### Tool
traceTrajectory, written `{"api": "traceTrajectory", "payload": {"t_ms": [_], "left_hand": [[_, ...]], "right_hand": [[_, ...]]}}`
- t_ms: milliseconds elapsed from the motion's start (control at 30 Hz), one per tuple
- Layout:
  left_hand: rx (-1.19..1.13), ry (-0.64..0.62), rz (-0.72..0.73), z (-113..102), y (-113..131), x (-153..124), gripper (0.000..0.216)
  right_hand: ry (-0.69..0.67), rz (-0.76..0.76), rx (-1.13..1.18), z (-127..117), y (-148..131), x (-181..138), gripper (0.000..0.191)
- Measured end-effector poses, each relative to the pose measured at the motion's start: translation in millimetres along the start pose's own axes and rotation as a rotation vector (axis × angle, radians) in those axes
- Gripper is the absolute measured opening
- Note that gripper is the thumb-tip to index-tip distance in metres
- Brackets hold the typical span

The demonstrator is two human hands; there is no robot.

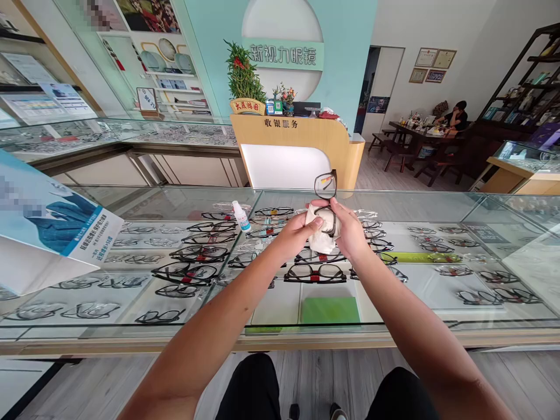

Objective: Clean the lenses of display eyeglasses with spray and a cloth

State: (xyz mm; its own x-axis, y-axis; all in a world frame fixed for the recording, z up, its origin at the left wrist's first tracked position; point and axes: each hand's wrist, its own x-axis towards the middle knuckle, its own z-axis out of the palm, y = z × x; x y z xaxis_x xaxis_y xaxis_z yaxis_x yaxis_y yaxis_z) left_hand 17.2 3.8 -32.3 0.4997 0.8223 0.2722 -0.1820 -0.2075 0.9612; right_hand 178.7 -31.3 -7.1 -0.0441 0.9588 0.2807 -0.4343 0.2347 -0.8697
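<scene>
- Glasses [326, 195], dark frame, held up above the glass counter [437, 204], roughly centre of view; one lens sticks up clear of both hands, the other is down between them.
- Right hand [347, 230]: fingers closed round the lower lens/frame, pinching it from the right side.
- Left hand [297, 230]: fingers pressed together on a white cloth [318, 236], which is bunched against the lower lens; cloth sits btwn the two hands, touching both.
- Small white spray bottle [241, 216] w/ blue label stands on the counter top, left of the hands, apart from them.
- Under the glass: rows of display frames [192, 271], plus a green pad [330, 309] just below the hands.
- Tilted blue-white brochure [52, 227] at far left edge.
- Wooden cashier desk [301, 146] behind the counter; a person seated at a table [420, 137] far right, well apart.
</scene>
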Motion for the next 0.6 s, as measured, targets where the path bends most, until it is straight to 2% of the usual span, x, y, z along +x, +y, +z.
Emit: {"api": "traceTrajectory", "payload": {"t_ms": [167, 267, 400, 600], "left_hand": [[-0.006, -0.035, 0.008, 2, 8, -1, 0.075], [0.039, -0.001, 0.023, 7, 13, -2, 0.069], [0.049, 0.109, 0.037, 17, 17, -4, 0.063], [0.118, 0.351, 0.144, 23, 18, -6, 0.062]], "right_hand": [[0.025, 0.034, 0.023, 1, -2, 0, 0.052], [0.007, 0.032, 0.041, 3, -1, 0, 0.055], [-0.054, 0.024, 0.042, 6, 2, -1, 0.059], [-0.138, -0.024, -0.042, 6, 11, -3, 0.06]]}}
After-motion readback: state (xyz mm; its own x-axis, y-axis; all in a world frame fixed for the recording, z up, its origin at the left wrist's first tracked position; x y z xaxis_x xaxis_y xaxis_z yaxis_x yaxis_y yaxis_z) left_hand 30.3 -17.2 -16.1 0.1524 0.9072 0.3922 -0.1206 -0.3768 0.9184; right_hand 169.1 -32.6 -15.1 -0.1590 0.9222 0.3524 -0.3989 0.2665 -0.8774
